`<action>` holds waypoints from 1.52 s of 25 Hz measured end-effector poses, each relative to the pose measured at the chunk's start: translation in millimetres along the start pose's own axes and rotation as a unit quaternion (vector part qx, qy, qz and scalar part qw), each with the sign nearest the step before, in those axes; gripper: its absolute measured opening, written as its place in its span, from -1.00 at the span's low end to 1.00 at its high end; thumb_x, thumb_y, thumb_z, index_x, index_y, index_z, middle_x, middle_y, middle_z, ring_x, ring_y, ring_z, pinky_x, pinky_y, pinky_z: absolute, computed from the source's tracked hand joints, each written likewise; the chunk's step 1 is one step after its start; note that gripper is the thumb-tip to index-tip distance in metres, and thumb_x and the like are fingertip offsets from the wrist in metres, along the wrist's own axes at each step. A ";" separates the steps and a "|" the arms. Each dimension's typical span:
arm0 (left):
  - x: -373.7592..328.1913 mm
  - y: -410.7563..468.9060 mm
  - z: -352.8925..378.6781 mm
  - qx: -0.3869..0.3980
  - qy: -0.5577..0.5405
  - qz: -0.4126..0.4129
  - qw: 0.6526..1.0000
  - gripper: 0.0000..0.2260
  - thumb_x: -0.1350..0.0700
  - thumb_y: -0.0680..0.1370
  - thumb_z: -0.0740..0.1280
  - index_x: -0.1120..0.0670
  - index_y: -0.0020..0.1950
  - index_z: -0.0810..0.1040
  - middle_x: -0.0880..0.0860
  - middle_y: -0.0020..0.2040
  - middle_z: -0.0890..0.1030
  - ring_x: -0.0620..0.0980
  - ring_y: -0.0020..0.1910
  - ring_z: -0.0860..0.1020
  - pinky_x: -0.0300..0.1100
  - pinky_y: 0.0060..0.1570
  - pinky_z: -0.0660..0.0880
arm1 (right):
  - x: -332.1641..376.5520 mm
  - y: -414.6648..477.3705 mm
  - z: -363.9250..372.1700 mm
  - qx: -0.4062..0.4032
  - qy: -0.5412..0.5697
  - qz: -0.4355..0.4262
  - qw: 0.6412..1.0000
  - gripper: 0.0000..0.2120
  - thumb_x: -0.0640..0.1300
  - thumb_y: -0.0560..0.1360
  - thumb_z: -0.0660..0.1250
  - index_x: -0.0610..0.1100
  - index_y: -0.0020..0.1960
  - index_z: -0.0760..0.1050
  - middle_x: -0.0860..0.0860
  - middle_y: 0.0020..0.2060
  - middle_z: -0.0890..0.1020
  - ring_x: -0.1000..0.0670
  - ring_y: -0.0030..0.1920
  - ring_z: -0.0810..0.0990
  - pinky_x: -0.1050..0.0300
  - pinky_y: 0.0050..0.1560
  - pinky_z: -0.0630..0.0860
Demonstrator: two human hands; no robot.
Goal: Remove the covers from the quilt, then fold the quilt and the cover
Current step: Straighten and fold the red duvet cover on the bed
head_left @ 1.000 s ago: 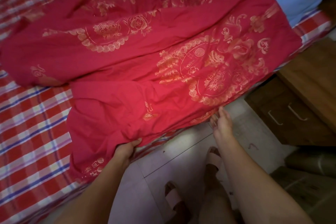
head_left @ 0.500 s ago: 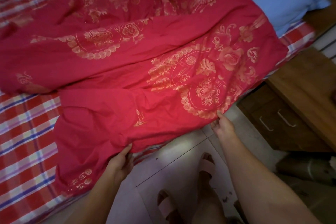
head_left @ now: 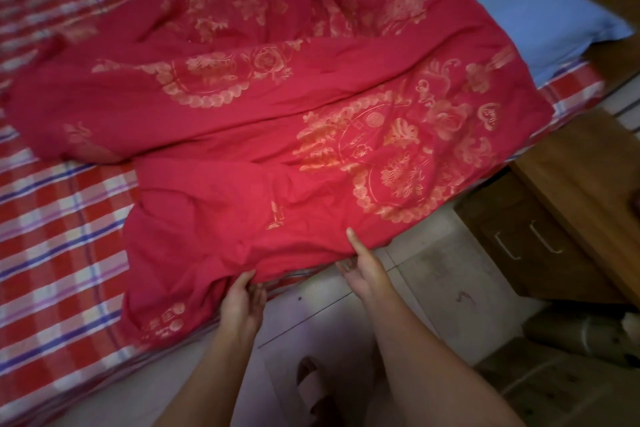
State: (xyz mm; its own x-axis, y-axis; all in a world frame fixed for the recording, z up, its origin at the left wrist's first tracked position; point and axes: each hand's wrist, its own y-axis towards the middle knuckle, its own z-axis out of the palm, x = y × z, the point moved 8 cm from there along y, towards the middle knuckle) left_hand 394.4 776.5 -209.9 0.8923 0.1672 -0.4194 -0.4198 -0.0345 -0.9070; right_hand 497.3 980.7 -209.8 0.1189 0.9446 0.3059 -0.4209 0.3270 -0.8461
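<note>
A red quilt cover (head_left: 263,149) with gold flower prints lies rumpled across the bed, its near edge hanging over the bedside. My left hand (head_left: 242,298) grips that near edge from below, thumb on top of the fabric. My right hand (head_left: 363,263) holds the same edge a little to the right, thumb lying on the cloth and fingers tucked beneath it. The quilt inside cannot be seen apart from the cover.
A red, white and blue checked sheet (head_left: 59,246) covers the bed. A blue pillow (head_left: 540,17) lies at the far right. A wooden bedside cabinet (head_left: 568,218) stands to the right on the tiled floor (head_left: 433,291). My sandalled foot (head_left: 311,388) is below.
My right hand has slid left along the cover's edge toward my left hand and taken hold of it. The left hand keeps its grip.
</note>
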 end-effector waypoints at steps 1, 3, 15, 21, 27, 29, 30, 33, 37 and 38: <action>1.8 -3.6 -0.8 0.002 -0.007 0.002 1.000 -0.82 0.21 0.53 0.31 0.05 -0.26 0.43 -0.09 -0.58 0.44 -0.22 -0.63 0.43 -0.40 -0.53 0.46 | -4.5 -0.9 5.8 0.015 0.017 0.000 1.000 -0.74 -0.16 0.43 0.43 -0.08 0.10 0.51 -0.05 0.01 0.64 -0.01 -0.01 0.61 0.06 0.04 0.55; 2.5 -8.9 1.2 0.008 -0.024 0.009 1.000 -0.84 0.15 0.53 0.34 0.04 -0.24 0.46 -0.11 -0.61 0.43 -0.22 -0.63 0.43 -0.38 -0.48 0.47 | -13.5 -3.4 13.1 0.042 0.007 0.007 0.999 -0.77 -0.21 0.43 0.42 -0.10 0.07 0.52 -0.04 -0.03 0.65 -0.01 -0.01 0.60 0.07 0.05 0.54; -19.5 -46.4 -0.7 0.100 0.450 0.070 0.885 -0.76 -0.02 0.52 0.36 0.10 -0.26 0.54 -0.03 -0.52 0.48 -0.11 -0.54 0.45 -0.27 -0.41 0.40 | -57.2 -2.4 11.9 -0.023 -0.051 -0.016 0.998 -0.73 -0.14 0.46 0.42 -0.12 0.12 0.46 -0.03 0.02 0.60 -0.01 0.02 0.58 0.15 -0.03 0.53; -104.3 -68.0 61.4 -0.023 0.666 0.492 0.560 -0.59 -0.05 0.43 0.43 0.06 0.23 0.50 0.10 0.10 0.49 0.10 0.13 0.44 -0.04 0.12 0.39 | -56.5 -2.4 15.2 -0.058 -0.169 -0.052 0.983 -0.77 -0.45 0.40 0.37 -0.18 -0.15 0.40 -0.09 -0.16 0.57 0.01 -0.17 0.57 0.21 -0.10 0.51; -111.3 -27.7 88.0 0.054 0.769 0.378 0.514 -0.65 -0.07 0.39 0.48 0.11 0.03 0.56 0.11 0.01 0.62 0.12 0.05 0.55 -0.10 -0.02 0.41 | -54.9 0.7 10.9 -0.072 -0.310 -0.097 0.943 -0.72 -0.45 0.45 0.24 -0.08 -0.16 0.34 -0.08 -0.12 0.52 -0.03 -0.06 0.49 -0.07 0.16 0.49; -121.3 -35.5 94.6 0.100 0.745 0.379 0.540 -0.68 -0.06 0.31 0.55 0.10 -0.13 0.55 0.05 -0.22 0.56 0.07 -0.16 0.52 -0.13 -0.18 0.36 | -46.8 -2.1 20.6 -0.035 -0.340 -0.121 0.932 -0.82 -0.31 0.48 0.31 -0.06 -0.11 0.39 -0.08 -0.04 0.57 -0.04 -0.04 0.55 -0.04 0.13 0.50; -127.5 -38.6 96.9 0.118 0.738 0.376 0.547 -0.69 -0.05 0.29 0.56 0.07 -0.22 0.51 0.01 -0.32 0.50 0.04 -0.24 0.47 -0.15 -0.25 0.31 | -45.2 -1.6 25.1 -0.018 -0.352 -0.119 0.928 -0.88 -0.22 0.48 0.36 -0.06 -0.10 0.43 -0.08 -0.02 0.60 -0.05 -0.02 0.59 -0.01 0.12 0.50; -148.8 -38.4 108.2 0.120 0.726 0.380 0.561 -0.67 -0.01 0.29 0.57 0.03 -0.33 0.42 -0.01 -0.36 0.48 0.01 -0.27 0.45 -0.18 -0.29 0.27 | -40.4 5.6 24.5 -0.028 -0.395 -0.115 0.911 -0.96 -0.17 0.48 0.39 -0.13 -0.13 0.55 -0.16 -0.03 0.65 -0.08 -0.08 0.62 0.09 0.03 0.51; -151.4 -14.9 118.4 0.088 0.750 0.362 0.546 -0.68 -0.02 0.35 0.53 0.19 -0.13 0.56 0.15 -0.11 0.62 0.10 -0.06 0.57 -0.14 -0.17 0.37 | -30.0 14.6 12.7 -0.056 -0.395 -0.081 0.913 -0.80 -0.40 0.49 0.29 -0.36 0.10 0.53 -0.06 -0.26 0.58 0.08 -0.29 0.50 0.44 -0.34 0.46; -145.9 -7.1 117.9 0.091 0.761 0.348 0.541 -0.67 -0.05 0.37 0.51 0.21 -0.17 0.56 0.18 -0.13 0.62 0.12 -0.07 0.57 -0.13 -0.19 0.36 | -30.3 13.1 14.0 -0.041 -0.381 -0.061 0.922 -0.79 -0.43 0.49 0.26 -0.30 0.10 0.51 -0.03 -0.28 0.54 0.09 -0.29 0.48 0.44 -0.35 0.45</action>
State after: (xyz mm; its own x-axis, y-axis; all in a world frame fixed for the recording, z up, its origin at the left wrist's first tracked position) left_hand 247.7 868.5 -137.6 -0.4454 -0.8327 -0.3291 -0.6278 0.5525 -0.5483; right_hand 475.6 956.0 -224.0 -0.5179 0.6177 0.5918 -0.3725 0.4600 -0.8060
